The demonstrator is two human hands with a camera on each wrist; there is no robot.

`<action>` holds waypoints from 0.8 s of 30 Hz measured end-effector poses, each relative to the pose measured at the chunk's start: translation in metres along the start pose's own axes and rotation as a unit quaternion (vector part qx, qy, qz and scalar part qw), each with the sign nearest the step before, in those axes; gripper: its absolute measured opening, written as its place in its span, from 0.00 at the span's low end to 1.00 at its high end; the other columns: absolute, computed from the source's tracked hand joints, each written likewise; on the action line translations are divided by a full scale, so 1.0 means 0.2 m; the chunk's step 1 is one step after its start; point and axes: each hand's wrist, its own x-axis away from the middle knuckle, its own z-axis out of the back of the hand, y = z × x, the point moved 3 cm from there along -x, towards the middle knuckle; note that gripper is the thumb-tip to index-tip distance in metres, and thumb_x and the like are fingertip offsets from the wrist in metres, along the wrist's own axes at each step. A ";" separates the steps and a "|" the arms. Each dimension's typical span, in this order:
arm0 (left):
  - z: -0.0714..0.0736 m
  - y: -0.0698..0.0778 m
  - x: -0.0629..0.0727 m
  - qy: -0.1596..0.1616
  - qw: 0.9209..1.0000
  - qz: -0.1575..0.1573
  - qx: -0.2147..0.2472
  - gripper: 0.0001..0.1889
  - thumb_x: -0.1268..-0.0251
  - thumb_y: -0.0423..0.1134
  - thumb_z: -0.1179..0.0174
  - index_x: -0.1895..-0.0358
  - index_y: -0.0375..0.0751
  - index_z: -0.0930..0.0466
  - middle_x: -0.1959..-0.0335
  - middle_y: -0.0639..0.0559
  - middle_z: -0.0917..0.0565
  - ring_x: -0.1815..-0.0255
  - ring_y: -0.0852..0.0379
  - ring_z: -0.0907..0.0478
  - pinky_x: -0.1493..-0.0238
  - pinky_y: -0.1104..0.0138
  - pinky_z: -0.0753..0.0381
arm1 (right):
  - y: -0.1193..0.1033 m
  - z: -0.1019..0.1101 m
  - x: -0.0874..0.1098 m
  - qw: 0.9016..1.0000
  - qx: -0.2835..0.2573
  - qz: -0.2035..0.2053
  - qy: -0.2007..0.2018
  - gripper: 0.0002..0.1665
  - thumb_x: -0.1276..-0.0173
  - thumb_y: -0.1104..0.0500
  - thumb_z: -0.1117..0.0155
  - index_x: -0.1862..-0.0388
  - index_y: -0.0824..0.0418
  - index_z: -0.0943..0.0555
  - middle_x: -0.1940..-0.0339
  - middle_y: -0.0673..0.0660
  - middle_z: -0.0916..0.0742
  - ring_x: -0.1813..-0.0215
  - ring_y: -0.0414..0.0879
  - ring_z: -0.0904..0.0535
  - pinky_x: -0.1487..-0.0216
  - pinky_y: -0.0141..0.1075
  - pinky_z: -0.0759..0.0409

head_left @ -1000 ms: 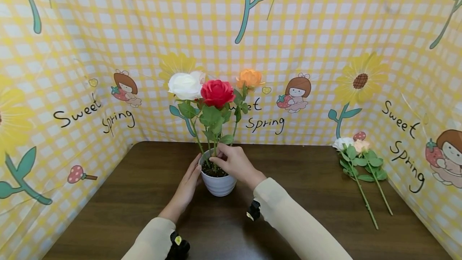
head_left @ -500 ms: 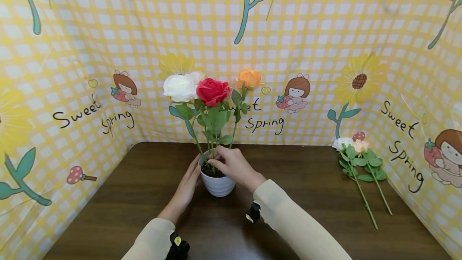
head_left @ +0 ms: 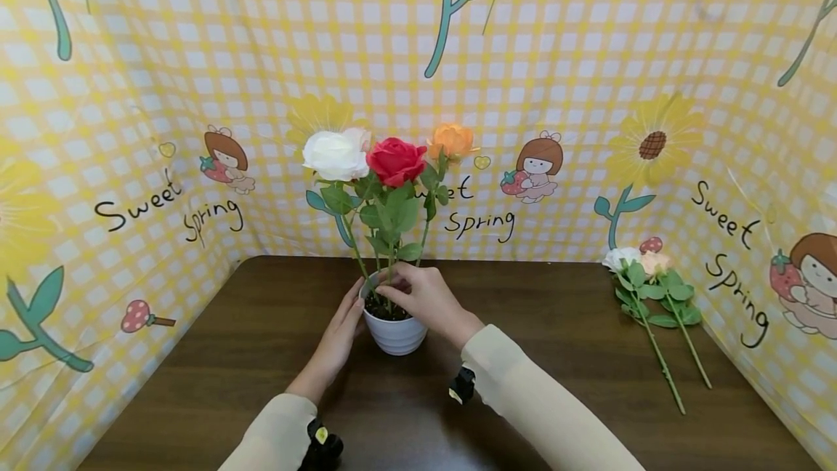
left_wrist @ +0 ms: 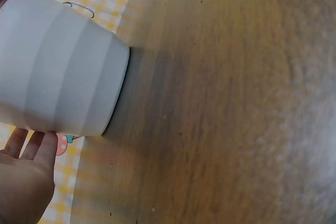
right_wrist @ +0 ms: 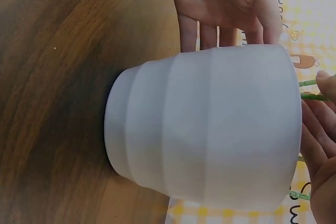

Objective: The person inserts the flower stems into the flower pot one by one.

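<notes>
A white ribbed flowerpot (head_left: 396,338) with dark soil stands upright on the table, roses rising from it. My left hand (head_left: 336,340) rests along the pot's left side; straight fingers (right_wrist: 208,35) touch its wall in the right wrist view. My right hand (head_left: 430,300) reaches over the rim and pinches the stem of a red rose (head_left: 396,161) low down, near the soil. Also in the pot are a white rose (head_left: 335,155) on the left, a pale bloom partly behind it, and an orange rose (head_left: 451,141) at the back right. The stem's lower end is hidden.
Two loose roses, one white (head_left: 622,259) and one peach (head_left: 655,264), lie on the right of the brown wooden table (head_left: 523,355). A yellow checked cloth (head_left: 562,57) with printed flowers surrounds the back and sides.
The red and white blooms swayed left, then back right. My right hand keeps its pinch near the rim with only slight shifts; my left hand stays put.
</notes>
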 end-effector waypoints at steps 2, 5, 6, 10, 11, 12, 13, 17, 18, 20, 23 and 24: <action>0.00 0.00 0.00 0.002 1.000 0.000 -0.001 0.30 0.15 0.52 0.65 0.18 0.51 0.56 0.19 0.43 0.54 0.21 0.42 0.56 0.29 0.38 0.46 | 0.00 0.00 0.00 1.000 -0.001 0.002 0.001 0.07 0.29 0.54 0.32 0.58 0.56 0.17 0.64 0.48 0.12 0.62 0.35 0.16 0.59 0.27 0.19; 0.00 0.00 0.00 0.004 1.000 -0.001 0.000 0.29 0.15 0.52 0.65 0.18 0.51 0.55 0.19 0.43 0.54 0.21 0.42 0.56 0.29 0.38 0.46 | 0.00 0.01 0.00 1.000 -0.011 0.001 0.000 0.09 0.29 0.54 0.32 0.57 0.58 0.16 0.64 0.48 0.11 0.61 0.35 0.16 0.59 0.27 0.18; 0.00 0.00 0.00 0.004 1.000 -0.002 0.000 0.29 0.15 0.52 0.65 0.18 0.51 0.55 0.19 0.43 0.54 0.21 0.42 0.56 0.29 0.38 0.46 | 0.00 0.01 0.00 1.000 -0.015 0.001 -0.001 0.10 0.29 0.54 0.32 0.56 0.59 0.16 0.63 0.49 0.11 0.61 0.35 0.16 0.59 0.27 0.18; 0.00 0.00 0.00 0.003 1.000 -0.003 0.000 0.30 0.15 0.51 0.65 0.18 0.50 0.56 0.19 0.43 0.55 0.21 0.42 0.56 0.29 0.38 0.47 | 0.01 0.02 0.01 1.000 -0.027 -0.003 -0.005 0.13 0.30 0.55 0.31 0.51 0.61 0.16 0.61 0.49 0.10 0.60 0.35 0.15 0.58 0.27 0.18; 0.00 0.00 0.00 0.003 1.000 -0.003 -0.001 0.29 0.15 0.51 0.65 0.18 0.51 0.55 0.19 0.43 0.55 0.21 0.42 0.56 0.29 0.39 0.47 | 0.01 0.03 0.02 1.000 -0.029 -0.003 -0.007 0.13 0.30 0.55 0.31 0.51 0.60 0.16 0.60 0.50 0.10 0.60 0.35 0.15 0.58 0.28 0.18; 0.00 0.00 0.00 0.004 1.000 -0.003 -0.001 0.29 0.15 0.51 0.65 0.18 0.51 0.55 0.19 0.43 0.55 0.21 0.42 0.57 0.29 0.39 0.47 | 0.01 0.04 0.02 0.999 -0.033 -0.005 -0.008 0.13 0.30 0.55 0.30 0.51 0.59 0.16 0.60 0.50 0.10 0.60 0.35 0.15 0.58 0.28 0.18; 0.00 0.00 0.00 0.005 1.000 -0.003 0.000 0.29 0.15 0.51 0.65 0.18 0.51 0.55 0.19 0.43 0.55 0.21 0.42 0.56 0.29 0.39 0.47 | 0.01 0.04 0.02 0.999 -0.033 -0.007 -0.009 0.13 0.30 0.55 0.30 0.50 0.58 0.16 0.59 0.49 0.10 0.60 0.34 0.16 0.58 0.28 0.18; 0.00 0.00 0.00 0.009 1.000 0.001 0.001 0.29 0.15 0.50 0.64 0.18 0.51 0.53 0.19 0.44 0.53 0.21 0.43 0.56 0.29 0.39 0.46 | 0.03 0.09 0.06 0.999 -0.042 -0.012 -0.008 0.13 0.30 0.57 0.31 0.49 0.59 0.16 0.58 0.49 0.10 0.58 0.34 0.16 0.57 0.29 0.18; -0.01 0.00 0.00 0.011 1.000 0.002 0.001 0.29 0.15 0.50 0.64 0.18 0.51 0.53 0.19 0.44 0.53 0.21 0.43 0.55 0.29 0.39 0.46 | 0.03 0.11 0.07 0.999 -0.042 -0.014 -0.006 0.13 0.30 0.57 0.31 0.49 0.58 0.16 0.58 0.48 0.10 0.58 0.34 0.16 0.57 0.29 0.18; -0.01 0.00 -0.01 0.012 1.000 0.004 0.000 0.29 0.15 0.51 0.64 0.18 0.51 0.53 0.19 0.44 0.53 0.21 0.43 0.56 0.29 0.39 0.46 | 0.06 0.15 0.10 0.999 -0.039 -0.020 -0.004 0.13 0.30 0.57 0.31 0.49 0.58 0.16 0.58 0.47 0.10 0.58 0.33 0.16 0.56 0.30 0.18; -0.01 0.00 0.00 0.016 1.000 0.004 -0.002 0.29 0.15 0.50 0.64 0.18 0.51 0.53 0.19 0.44 0.53 0.21 0.43 0.56 0.29 0.39 0.46 | 0.10 0.20 0.14 0.999 -0.025 -0.033 0.001 0.12 0.29 0.55 0.31 0.50 0.56 0.16 0.58 0.44 0.11 0.58 0.32 0.17 0.57 0.30 0.18; 0.00 -0.01 0.00 0.016 1.000 0.005 -0.002 0.29 0.15 0.50 0.64 0.18 0.51 0.53 0.19 0.44 0.54 0.21 0.43 0.56 0.29 0.39 0.46 | 0.11 0.22 0.15 0.999 -0.020 -0.036 0.005 0.12 0.30 0.55 0.31 0.50 0.56 0.15 0.59 0.44 0.11 0.59 0.32 0.17 0.57 0.31 0.18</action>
